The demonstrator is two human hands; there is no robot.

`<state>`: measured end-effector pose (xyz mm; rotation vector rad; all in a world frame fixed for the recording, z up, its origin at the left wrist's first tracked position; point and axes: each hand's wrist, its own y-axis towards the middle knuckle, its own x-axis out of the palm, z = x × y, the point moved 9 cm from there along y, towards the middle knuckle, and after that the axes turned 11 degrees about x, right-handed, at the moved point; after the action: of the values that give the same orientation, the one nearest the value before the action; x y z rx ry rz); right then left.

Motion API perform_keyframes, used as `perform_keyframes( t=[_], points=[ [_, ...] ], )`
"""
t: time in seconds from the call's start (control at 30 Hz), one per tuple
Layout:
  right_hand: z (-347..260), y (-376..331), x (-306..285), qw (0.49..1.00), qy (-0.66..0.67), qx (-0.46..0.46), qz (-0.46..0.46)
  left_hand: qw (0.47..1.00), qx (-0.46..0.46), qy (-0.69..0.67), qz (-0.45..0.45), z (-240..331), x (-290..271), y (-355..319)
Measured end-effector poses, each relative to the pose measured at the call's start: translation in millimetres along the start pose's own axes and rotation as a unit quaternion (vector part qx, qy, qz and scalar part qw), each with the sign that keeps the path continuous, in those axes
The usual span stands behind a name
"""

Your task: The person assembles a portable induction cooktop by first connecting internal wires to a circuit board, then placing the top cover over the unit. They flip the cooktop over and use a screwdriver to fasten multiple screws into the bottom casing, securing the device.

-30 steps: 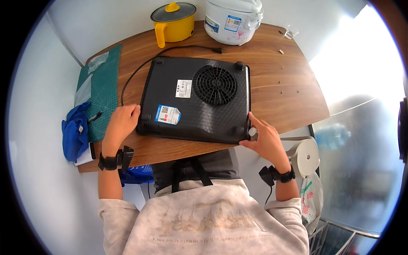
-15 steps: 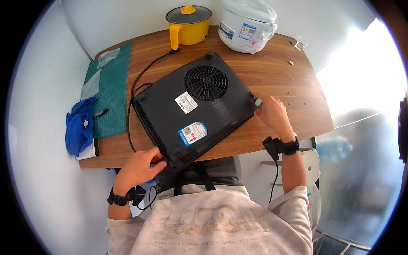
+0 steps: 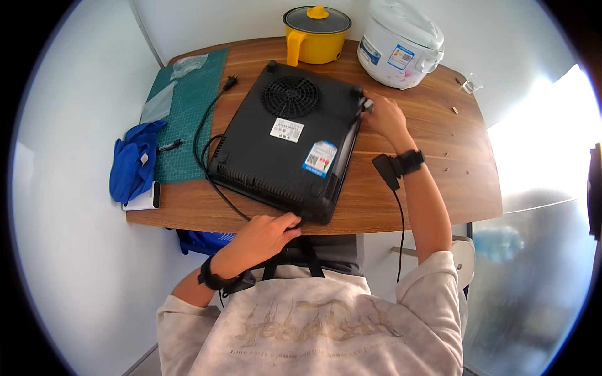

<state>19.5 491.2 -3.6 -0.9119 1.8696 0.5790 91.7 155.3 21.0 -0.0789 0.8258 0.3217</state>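
A black induction cooker [image 3: 244, 147] lies upside down on the table, its round fan grille, rubber feet and two stickers facing up. At its near corner, the fingers of my left hand [image 3: 263, 233] are closed on the edge. My right hand [image 3: 385, 118] grips the far right corner, thumb and fingers bent around it. A small grey piece [image 3: 369, 105] shows at the right fingertips; what it is I cannot make out. The cooker's black power cord [image 3: 202, 135] runs along its left side, ending in a plug [image 3: 231, 81].
A yellow electric pot [image 3: 326, 47] and a white rice cooker [image 3: 401, 53] stand at the back. On the left are a green cutting mat [image 3: 194, 100], blue cloth [image 3: 133, 163] and a white device [image 3: 144, 199]. A small clear cup [image 3: 472, 83] and crumbs lie at the right.
The cooker has turned clockwise on the table. My left hand has moved right along the near edge with its corner; my right hand has shifted away from me, and the cord's plug has come into view.
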Motion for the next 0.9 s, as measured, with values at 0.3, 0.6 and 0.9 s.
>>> perform_keyframes(
  t=[0.3,0.6,0.9],
  points=[
    [-16,-16,15,0.963,0.173,0.039,-0.202,0.998,0.014,0.043,0.053,3,23,48],
    [29,-25,9,0.985,0.144,-0.075,-0.066,0.996,0.01,0.086,0.037,5,38,63],
    [26,-59,-8,0.993,0.054,-0.1,0.006,0.974,0.013,0.224,0.043,41,9,56]
  ],
)
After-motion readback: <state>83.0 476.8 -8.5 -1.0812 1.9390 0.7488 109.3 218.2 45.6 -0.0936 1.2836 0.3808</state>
